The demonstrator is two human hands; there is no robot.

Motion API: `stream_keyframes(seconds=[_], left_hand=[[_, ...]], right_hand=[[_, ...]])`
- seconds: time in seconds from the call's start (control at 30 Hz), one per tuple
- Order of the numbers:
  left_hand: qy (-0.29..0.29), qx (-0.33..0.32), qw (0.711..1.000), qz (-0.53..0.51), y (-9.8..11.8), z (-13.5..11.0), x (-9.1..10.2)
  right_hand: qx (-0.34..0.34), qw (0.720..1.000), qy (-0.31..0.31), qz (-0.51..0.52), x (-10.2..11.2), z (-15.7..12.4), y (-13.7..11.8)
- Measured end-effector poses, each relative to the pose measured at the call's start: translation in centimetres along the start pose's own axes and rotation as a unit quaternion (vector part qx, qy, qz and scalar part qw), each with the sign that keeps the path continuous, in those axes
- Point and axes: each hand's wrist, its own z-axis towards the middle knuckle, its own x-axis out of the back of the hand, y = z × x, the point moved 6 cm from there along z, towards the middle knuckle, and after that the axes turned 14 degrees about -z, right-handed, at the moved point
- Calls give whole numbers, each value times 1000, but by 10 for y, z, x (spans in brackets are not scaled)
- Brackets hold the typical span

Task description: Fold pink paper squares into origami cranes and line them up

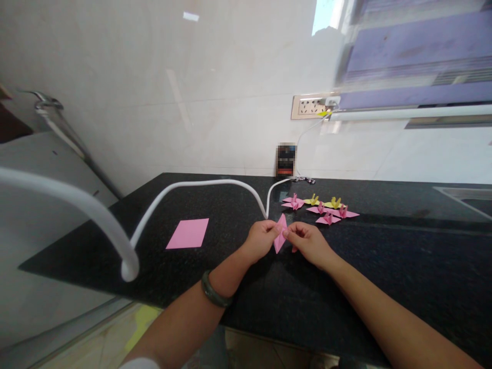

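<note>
I see both hands pinched on folded pink paper (280,233) just above black bench (384,266): left hand (261,240) grips left edge, right hand (307,243) grips right. Flat pink sheet (188,233) lies left. Finished paper cranes (321,207), pink and yellow, sit just behind. White cable (200,185) crosses bench.

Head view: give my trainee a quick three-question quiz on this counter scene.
1. True or false: the folded pink paper is pinched by both the left hand and the right hand.
2. The flat pink sheet lies on the counter to which side of the hands? A: left. B: right.
3. Fill in: the paper figures behind the hands are pink and ____.
Key: 1 true; 2 A; 3 yellow.
</note>
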Motion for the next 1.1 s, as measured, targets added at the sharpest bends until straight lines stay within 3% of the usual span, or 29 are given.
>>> stream_keyframes(seconds=[0.13,0.4,0.57,0.7,0.8,0.93,1.03,1.1], left_hand=[[-6,9,1000,-19,-1,0,-1],[-20,49,995,-80,-7,0,-4],[-24,107,970,-217,-5,-5,-11],[-30,115,968,-223,-3,-7,-11],[-28,117,968,-220,-6,-6,-8],[-73,145,971,-176,-14,-7,-10],[-110,158,969,-156,-18,-8,-14],[-108,153,970,-158,-19,-8,-13]], right_hand=[[15,999,24,-14,4,0,-2],[-19,996,-23,89,0,0,-1],[-70,980,27,186,0,0,2],[-91,975,25,199,-4,0,6],[-59,990,40,123,2,1,7],[44,987,154,-29,26,-1,-7],[165,970,123,-132,25,-4,-26],[203,961,94,-165,21,-5,-31]])
